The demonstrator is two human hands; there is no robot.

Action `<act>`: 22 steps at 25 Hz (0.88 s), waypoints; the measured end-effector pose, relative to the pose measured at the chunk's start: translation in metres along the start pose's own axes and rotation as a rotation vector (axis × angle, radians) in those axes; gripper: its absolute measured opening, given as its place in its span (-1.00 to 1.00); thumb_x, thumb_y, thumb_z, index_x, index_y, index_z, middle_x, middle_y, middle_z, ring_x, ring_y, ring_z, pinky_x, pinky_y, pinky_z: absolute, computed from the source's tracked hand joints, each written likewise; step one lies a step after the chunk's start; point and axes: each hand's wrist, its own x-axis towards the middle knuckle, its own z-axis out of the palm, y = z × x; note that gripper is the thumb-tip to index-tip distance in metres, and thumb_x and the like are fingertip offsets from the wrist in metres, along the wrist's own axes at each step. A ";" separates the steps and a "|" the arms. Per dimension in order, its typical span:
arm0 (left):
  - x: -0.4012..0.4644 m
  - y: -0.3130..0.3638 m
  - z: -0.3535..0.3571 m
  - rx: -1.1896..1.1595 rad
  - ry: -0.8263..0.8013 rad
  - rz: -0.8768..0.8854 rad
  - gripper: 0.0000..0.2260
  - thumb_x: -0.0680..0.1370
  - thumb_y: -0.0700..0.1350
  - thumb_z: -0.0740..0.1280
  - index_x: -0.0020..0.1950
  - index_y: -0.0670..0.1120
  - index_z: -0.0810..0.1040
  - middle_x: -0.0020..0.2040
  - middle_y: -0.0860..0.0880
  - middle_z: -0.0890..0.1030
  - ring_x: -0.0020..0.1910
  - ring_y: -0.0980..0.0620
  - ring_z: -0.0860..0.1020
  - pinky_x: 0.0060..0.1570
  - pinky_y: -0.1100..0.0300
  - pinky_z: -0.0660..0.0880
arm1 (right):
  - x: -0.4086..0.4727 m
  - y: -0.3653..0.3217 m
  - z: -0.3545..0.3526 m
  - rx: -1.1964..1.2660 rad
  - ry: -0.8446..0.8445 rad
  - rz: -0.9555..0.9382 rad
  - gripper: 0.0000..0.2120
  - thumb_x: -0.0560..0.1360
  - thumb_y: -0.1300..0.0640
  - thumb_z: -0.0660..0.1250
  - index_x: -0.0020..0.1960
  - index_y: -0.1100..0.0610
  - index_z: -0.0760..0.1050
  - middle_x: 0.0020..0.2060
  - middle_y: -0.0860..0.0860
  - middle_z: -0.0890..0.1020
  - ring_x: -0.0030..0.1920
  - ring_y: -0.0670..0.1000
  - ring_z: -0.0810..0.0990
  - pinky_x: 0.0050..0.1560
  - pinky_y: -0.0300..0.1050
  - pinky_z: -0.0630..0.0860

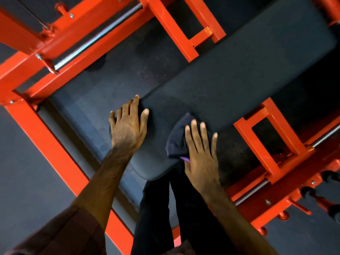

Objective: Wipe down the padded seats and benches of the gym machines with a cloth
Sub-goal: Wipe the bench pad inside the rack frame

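My right hand (pixel 201 153) lay flat, fingers straight and spread, pressing the dark cloth (pixel 176 138) onto the black bench pad (pixel 230 85). My left hand (pixel 128 126) rested beside it, fingers draped over the pad's edge.

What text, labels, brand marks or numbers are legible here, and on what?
None legible in the head view.
Padded bench: plain dark surface, no print or logo.
Orange machine frame: bare paint and bolts, no decal or number visible.
Cloth under the right hand: dark, with a small purple bit at its edge, maybe a tag; too small to tell, no writing readable.
Left hand rests on the bench edge, covering no visible label.
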 end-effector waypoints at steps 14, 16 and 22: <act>0.021 0.027 0.002 -0.011 -0.039 0.012 -0.39 0.70 0.28 -0.04 0.68 0.01 0.22 0.56 -0.11 0.42 0.49 -0.25 0.40 0.50 -0.30 0.25 | 0.022 0.029 -0.002 0.085 0.044 0.112 0.08 0.39 0.01 0.51 0.71 0.18 -0.03 0.71 0.11 -0.08 0.70 0.17 -0.12 0.61 0.41 0.02; 0.023 0.030 0.005 0.002 -0.041 0.000 -0.42 0.72 0.26 -0.01 0.68 0.03 0.22 0.55 -0.10 0.42 0.47 -0.25 0.41 0.43 -0.29 0.29 | 0.064 0.032 -0.011 0.103 0.100 0.144 0.00 0.41 0.06 0.46 0.71 0.19 0.01 0.71 0.14 -0.03 0.70 0.18 -0.11 0.61 0.42 -0.03; 0.020 0.035 0.011 0.063 0.001 -0.019 -0.45 0.71 0.21 0.04 0.66 0.03 0.27 0.49 -0.08 0.49 0.38 -0.24 0.48 0.31 -0.27 0.37 | 0.031 0.023 -0.011 0.056 0.050 0.115 -0.03 0.45 0.06 0.41 0.72 0.13 -0.02 0.71 0.09 -0.10 0.70 0.18 -0.14 0.61 0.41 -0.01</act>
